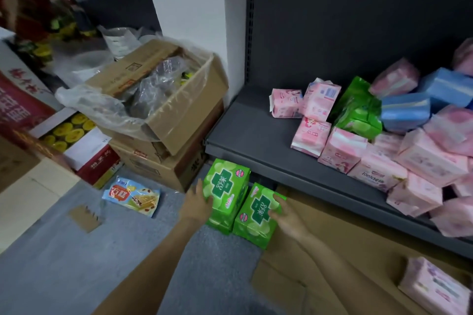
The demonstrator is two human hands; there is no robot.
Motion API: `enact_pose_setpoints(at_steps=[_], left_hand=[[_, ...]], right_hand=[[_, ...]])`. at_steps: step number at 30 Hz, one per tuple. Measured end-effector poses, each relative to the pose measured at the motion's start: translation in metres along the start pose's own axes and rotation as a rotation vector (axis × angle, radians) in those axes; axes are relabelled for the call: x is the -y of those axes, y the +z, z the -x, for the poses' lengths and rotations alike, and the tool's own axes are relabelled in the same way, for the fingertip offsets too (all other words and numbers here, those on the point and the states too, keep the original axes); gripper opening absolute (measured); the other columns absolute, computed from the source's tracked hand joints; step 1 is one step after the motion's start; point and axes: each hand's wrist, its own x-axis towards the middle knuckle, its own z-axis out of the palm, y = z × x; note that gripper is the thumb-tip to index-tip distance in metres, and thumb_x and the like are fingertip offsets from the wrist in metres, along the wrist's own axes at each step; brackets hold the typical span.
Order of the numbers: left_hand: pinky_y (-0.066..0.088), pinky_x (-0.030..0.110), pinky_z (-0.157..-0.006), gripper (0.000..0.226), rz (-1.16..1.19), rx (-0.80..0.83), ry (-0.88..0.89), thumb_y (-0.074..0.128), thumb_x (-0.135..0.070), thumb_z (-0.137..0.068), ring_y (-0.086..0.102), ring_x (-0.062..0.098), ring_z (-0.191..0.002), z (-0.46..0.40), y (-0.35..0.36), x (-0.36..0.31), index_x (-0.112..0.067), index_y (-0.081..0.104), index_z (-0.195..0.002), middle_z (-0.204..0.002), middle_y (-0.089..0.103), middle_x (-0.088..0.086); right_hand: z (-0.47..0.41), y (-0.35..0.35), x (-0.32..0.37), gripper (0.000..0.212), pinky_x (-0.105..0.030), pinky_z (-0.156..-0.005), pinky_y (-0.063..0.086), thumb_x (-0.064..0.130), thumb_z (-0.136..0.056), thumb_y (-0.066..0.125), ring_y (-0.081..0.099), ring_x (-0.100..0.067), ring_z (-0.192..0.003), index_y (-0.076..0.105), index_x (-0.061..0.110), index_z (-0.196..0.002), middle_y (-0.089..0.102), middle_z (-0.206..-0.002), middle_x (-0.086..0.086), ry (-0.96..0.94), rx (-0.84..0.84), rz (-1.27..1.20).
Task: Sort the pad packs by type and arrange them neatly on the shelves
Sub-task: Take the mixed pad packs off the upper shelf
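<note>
Two green pad packs lie side by side below the front edge of the dark grey shelf (245, 133). My left hand (197, 202) grips the left green pack (226, 186) at its left side. My right hand (286, 215) grips the right green pack (256, 215) from its right side. On the shelf lies a jumbled heap of several pink packs (340, 151), a green pack (358, 110) and blue packs (407, 110). The shelf's left part is bare. One more pink pack (432, 286) lies on brown cardboard at the lower right.
Stacked cardboard boxes (163, 120) with a plastic liner stand left of the shelf against a white pillar. A snack bag (131, 195) and a cardboard scrap (85, 217) lie on the grey floor. Red gift boxes (94, 161) sit at far left.
</note>
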Motion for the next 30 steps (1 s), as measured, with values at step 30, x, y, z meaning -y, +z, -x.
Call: enact_pose_setpoints(at_steps=[30], left_hand=[[0.039,0.020,-0.096,0.034,0.282,-0.569,1.355,0.058,-0.025,-0.088,0.052,0.003,-0.111,0.162,-0.333,-0.472,-0.032,0.053,-0.121,-0.119,0.058,-0.011]], right_hand=[[0.288,-0.411,0.363,0.027,-0.033,-0.090,0.042,0.017,-0.088,0.062,0.054,-0.020,-0.107,0.062,0.016,-0.115,0.063,-0.110,0.002,-1.158,-0.963,0.922]])
